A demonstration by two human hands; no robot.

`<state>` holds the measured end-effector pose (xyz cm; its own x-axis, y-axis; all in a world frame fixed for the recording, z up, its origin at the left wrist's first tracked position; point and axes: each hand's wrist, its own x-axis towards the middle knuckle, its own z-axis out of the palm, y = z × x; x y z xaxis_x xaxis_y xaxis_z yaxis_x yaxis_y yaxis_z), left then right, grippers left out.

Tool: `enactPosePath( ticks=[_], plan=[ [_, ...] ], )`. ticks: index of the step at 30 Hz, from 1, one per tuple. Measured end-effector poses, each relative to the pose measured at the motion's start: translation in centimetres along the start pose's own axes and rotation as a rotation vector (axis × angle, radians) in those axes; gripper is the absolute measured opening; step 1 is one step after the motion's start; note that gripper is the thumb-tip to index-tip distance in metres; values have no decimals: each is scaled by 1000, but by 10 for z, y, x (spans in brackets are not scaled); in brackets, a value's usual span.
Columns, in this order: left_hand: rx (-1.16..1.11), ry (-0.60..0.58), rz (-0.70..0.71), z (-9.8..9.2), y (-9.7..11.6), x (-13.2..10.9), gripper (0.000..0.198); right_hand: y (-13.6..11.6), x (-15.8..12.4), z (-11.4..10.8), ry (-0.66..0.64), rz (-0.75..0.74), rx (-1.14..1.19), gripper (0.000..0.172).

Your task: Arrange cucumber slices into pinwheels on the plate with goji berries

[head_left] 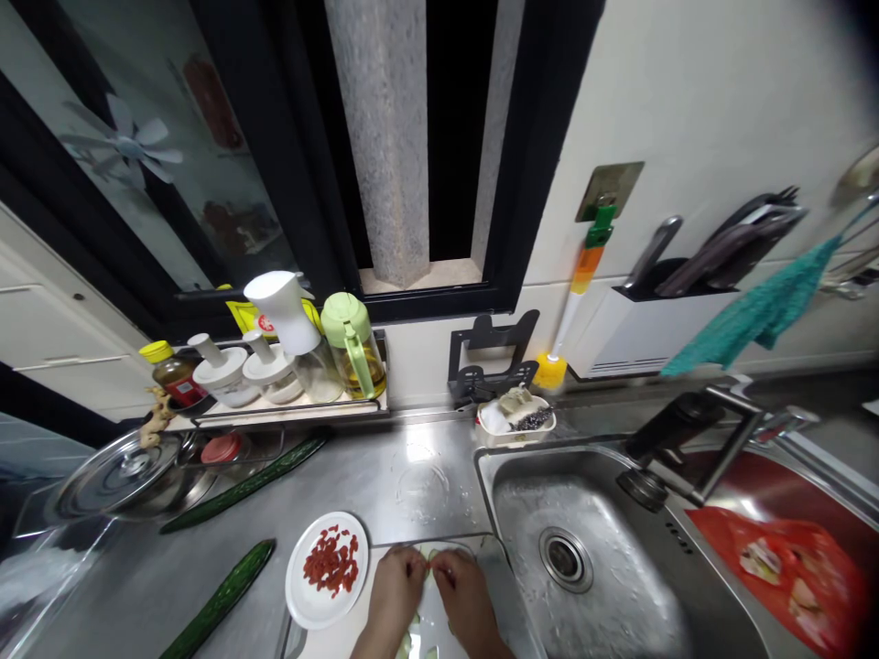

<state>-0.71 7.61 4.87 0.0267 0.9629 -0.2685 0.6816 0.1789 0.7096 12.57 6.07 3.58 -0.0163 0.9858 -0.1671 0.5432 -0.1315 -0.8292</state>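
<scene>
My left hand (396,586) and my right hand (462,597) meet above the white cutting board (336,641), fingertips pinched together. Between them shows a small pale-green piece, apparently a cucumber slice (429,554), with a reddish bit at it; the fingers hide most of both. More pale-green pieces (412,633) lie under and between my wrists on a shiny surface on the board. Just left of my left hand is a white plate (302,606) with many small red dried berries (330,560), like goji berries.
One whole cucumber (223,597) lies left of the plate, another cucumber (254,480) behind it. The steel sink (522,494) is at right, with a faucet (728,448) and red plastic bag (789,567). Behind stand a seasoning rack (295,414), oil jug (352,348) and knife holder (652,329).
</scene>
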Motion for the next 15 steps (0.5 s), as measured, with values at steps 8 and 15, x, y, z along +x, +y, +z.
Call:
enactPosePath(
  ticks=[8, 15],
  plan=[
    [41, 36, 0, 3, 0, -2, 27, -3, -1, 0, -24, 1, -48, 27],
    [1, 37, 20, 3, -4, -3, 26, 2, -2, 0, -7, -6, -7, 27]
  ],
)
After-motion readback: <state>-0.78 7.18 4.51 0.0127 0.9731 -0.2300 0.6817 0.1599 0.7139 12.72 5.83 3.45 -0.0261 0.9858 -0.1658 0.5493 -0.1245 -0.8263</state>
